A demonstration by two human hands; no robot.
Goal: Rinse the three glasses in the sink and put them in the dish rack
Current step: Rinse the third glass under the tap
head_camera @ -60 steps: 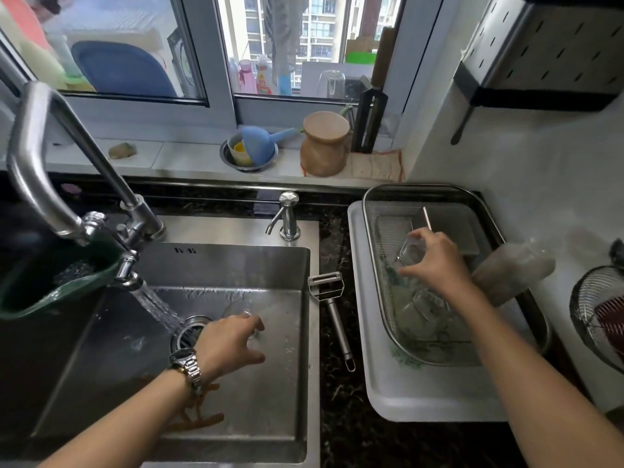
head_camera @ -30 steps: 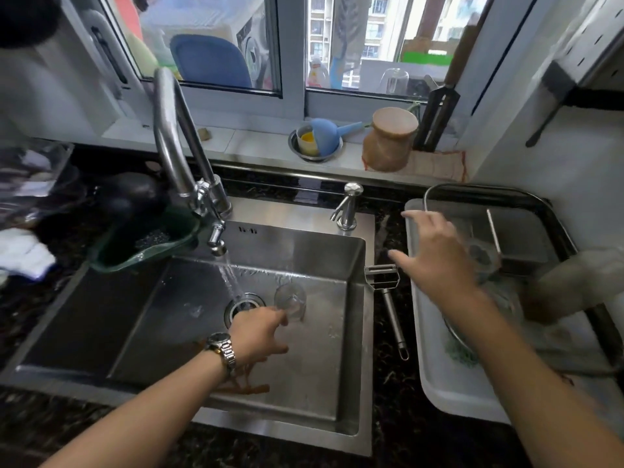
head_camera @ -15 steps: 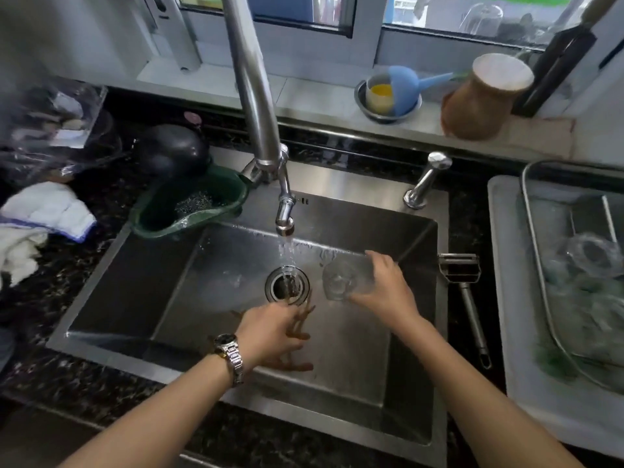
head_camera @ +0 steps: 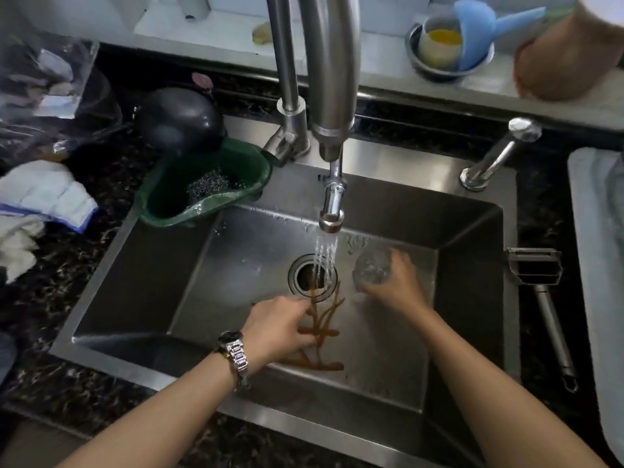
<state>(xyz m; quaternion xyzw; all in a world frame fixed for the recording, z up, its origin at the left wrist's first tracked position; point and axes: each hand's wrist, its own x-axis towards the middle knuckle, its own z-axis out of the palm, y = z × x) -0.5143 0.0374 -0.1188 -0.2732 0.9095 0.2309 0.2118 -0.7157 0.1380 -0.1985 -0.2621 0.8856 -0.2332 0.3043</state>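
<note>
Head view: glass (head_camera: 371,267) within right-hand (head_camera: 395,286) grip

Silver steel sink (head_camera: 472,228), green caddy (head_camera: 256,170), blue scoop (head_camera: 479,25), black speckled counter (head_camera: 101,184).

One glass (head_camera: 371,267); two hands, left (head_camera: 277,327) and right (head_camera: 396,285); one faucet (head_camera: 332,106); one peeler (head_camera: 540,292); one green strainer basket (head_camera: 202,187); one wristwatch (head_camera: 234,352).
</note>
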